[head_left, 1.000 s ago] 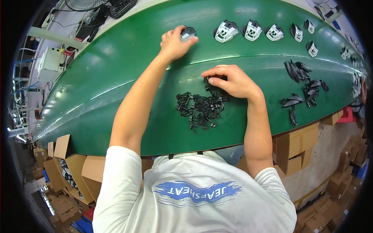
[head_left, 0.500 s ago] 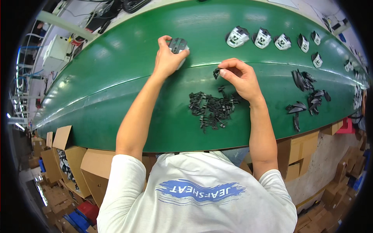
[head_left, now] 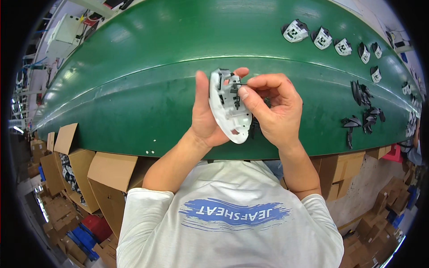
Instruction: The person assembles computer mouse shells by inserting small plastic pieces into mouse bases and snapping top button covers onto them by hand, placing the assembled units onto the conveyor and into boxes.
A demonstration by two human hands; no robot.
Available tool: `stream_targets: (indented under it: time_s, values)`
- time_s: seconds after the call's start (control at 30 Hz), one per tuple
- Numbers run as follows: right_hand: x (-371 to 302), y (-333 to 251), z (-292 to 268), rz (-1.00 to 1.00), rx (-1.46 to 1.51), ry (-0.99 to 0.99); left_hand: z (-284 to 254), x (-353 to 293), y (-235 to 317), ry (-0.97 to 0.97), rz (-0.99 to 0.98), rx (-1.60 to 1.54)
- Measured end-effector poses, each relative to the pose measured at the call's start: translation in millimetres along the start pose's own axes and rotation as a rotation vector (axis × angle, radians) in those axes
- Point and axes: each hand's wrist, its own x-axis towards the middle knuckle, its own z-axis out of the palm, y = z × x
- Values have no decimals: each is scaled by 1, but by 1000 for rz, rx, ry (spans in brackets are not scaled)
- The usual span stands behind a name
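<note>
My left hand holds a white oval plastic shell upright over the near edge of the green conveyor belt, its open inner side facing right. My right hand pinches a small black plastic clip between thumb and forefinger and presses it against the upper inside of the shell. Both hands are raised close to the camera and touch each other. They hide the pile of black clips that lies on the belt beneath them.
A row of white shells with black patterned faces lies along the far side of the belt. Loose curved black parts lie at the right. Open cardboard boxes stand below the belt's near edge, with more boxes at the lower right.
My left hand lifted the white shell off the belt and brought it near. My right hand picked a black clip from the pile and carried it up to the shell.
</note>
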Motion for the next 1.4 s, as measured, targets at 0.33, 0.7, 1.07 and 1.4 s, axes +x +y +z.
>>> stream_targets:
  time_s: [0.33, 0.7, 1.07, 1.4]
  values:
    - [-21, -27, -6, -445, -642, -57, -3, -5, -9, -113, -125, -83]
    - [-30, -22, -8, -486, -734, -56, -4, -10, -10, -86, -44, 199]
    - [-41, -8, -5, -346, -528, 65, -12, -7, -16, -125, -8, 397]
    - [-41, -23, -15, -488, -808, -120, -26, -5, -20, -144, -38, 146]
